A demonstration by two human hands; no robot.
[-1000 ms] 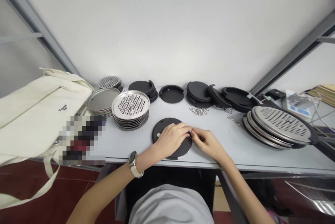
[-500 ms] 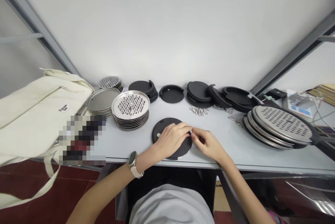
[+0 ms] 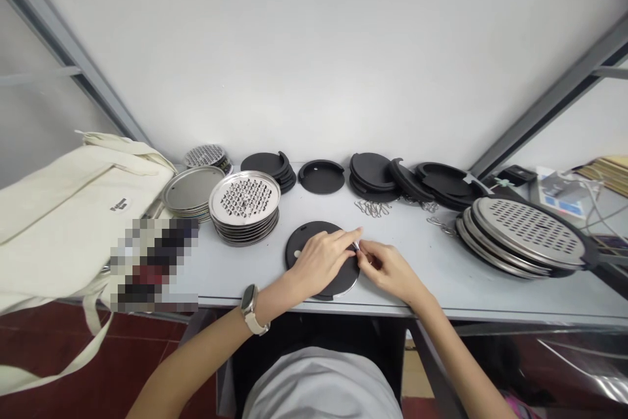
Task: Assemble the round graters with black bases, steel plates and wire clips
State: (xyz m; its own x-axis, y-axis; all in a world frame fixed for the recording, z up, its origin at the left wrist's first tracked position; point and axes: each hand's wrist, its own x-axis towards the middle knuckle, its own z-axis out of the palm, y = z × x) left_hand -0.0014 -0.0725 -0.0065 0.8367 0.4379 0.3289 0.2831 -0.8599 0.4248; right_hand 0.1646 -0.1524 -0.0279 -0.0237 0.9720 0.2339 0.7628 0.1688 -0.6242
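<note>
The right hand is pinching a metal piece over the black disc, seemingly fitting it and next needing steady alignment, the left hand's grip being unclear.

A pale grey table bears grater discs, black discs, wire clips.

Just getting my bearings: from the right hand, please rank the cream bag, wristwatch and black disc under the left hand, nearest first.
From the right hand, head view:
1. Black disc: under the left hand.
2. Wristwatch: left of the disc.
3. Cream bag: far left.
</note>
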